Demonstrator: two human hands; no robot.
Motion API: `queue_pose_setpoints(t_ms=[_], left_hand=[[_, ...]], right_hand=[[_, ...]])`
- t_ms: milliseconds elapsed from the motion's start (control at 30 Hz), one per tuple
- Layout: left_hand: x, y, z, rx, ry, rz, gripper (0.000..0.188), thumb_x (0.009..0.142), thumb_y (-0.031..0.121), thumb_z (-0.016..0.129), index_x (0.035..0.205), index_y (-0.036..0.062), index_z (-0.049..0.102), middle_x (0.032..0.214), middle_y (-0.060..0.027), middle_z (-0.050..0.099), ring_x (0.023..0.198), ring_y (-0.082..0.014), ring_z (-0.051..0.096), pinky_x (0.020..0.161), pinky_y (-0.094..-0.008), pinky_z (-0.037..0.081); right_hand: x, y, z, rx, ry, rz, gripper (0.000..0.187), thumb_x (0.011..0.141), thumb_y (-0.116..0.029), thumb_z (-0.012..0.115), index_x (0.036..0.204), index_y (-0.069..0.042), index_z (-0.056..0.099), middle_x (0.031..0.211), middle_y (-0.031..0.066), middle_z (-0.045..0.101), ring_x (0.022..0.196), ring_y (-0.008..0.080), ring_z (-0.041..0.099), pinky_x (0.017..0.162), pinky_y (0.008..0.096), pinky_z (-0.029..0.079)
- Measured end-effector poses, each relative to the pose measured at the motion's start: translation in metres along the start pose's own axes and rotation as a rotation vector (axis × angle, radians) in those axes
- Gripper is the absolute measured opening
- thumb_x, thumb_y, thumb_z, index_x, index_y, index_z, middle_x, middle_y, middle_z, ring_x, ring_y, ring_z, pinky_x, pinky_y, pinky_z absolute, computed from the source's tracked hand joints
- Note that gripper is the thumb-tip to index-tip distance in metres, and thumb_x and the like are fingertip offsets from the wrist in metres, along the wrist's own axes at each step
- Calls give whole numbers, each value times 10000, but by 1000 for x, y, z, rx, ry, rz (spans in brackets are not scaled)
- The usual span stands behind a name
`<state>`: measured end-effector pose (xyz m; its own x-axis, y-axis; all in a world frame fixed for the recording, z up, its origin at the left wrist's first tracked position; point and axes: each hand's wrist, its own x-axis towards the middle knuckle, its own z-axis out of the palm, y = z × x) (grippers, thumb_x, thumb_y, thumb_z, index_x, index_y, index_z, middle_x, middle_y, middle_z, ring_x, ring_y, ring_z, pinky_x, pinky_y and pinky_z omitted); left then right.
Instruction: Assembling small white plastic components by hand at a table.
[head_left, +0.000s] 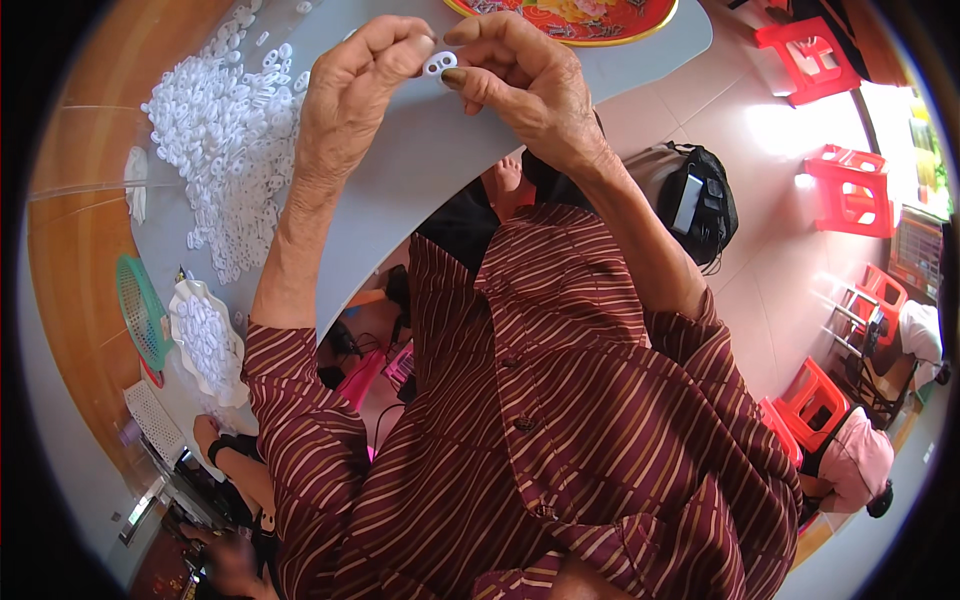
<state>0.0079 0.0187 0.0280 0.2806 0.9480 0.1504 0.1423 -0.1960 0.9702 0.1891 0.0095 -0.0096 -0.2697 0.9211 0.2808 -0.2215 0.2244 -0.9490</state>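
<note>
One small white plastic oval piece with two holes (440,65) is sitting between the two raised hands, above the pale grey-blue table (385,190). The right hand (535,85) is grasping it, with the thumb pressing on its lower right side and the index finger curling above. The left hand (350,95) is bringing its thumb and fingertips together at the piece's left end; whether they are gripping it, I cannot tell. One broad heap of similar white oval pieces (225,150), too many to count, is spreading left of the left forearm. Nearer the body, one white scalloped dish (230,394) is holding more such pieces, and one round green plastic sieve (142,310) is leaning beside it. One red tray with a yellow rim (575,40) is lying beyond the right hand. At least four red plastic stools (880,192) are standing on the right.
</note>
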Motion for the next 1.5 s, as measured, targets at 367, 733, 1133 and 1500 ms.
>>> queue_pose_setpoints(t_ms=[367, 733, 1133, 1500], left_hand=[[-17, -18, 12, 246, 125, 50, 303, 952, 275, 488, 923, -19, 558, 664, -50, 516, 623, -127, 455, 582, -281, 400], [-18, -15, 15, 260, 127, 17, 281, 946, 249, 481, 925, -20, 556, 642, -56, 512, 600, -128, 453, 566, -291, 400], [-16, -19, 13, 301, 64, 84, 272, 957, 233, 473, 952, -31, 540, 658, -64, 483, 608, -127, 430, 577, -282, 404], [-15, -26, 8, 257, 107, 6, 342, 923, 259, 515, 1010, -68, 565, 742, -117, 595, 702, -158, 540, 672, -295, 453]], right_hand=[[-2, 3, 1, -49, -42, -18, 352, 855, -113, 656, 1167, -2, 536, 906, 47, 632, 797, 92, 614, 740, 227, 518], [-1, 0, 0, -157, -101, -64, 350, 888, -156, 639, 1197, -22, 544, 871, 48, 636, 800, 82, 632, 711, 216, 527], [-3, -6, 5, -84, -43, 22, 251, 858, -29, 637, 1094, 22, 567, 848, 76, 651, 733, 118, 648, 692, 238, 531], [-2, 4, 3, -275, -74, -118, 402, 799, -113, 731, 1162, -33, 577, 913, 36, 618, 848, 107, 627, 789, 244, 538]])
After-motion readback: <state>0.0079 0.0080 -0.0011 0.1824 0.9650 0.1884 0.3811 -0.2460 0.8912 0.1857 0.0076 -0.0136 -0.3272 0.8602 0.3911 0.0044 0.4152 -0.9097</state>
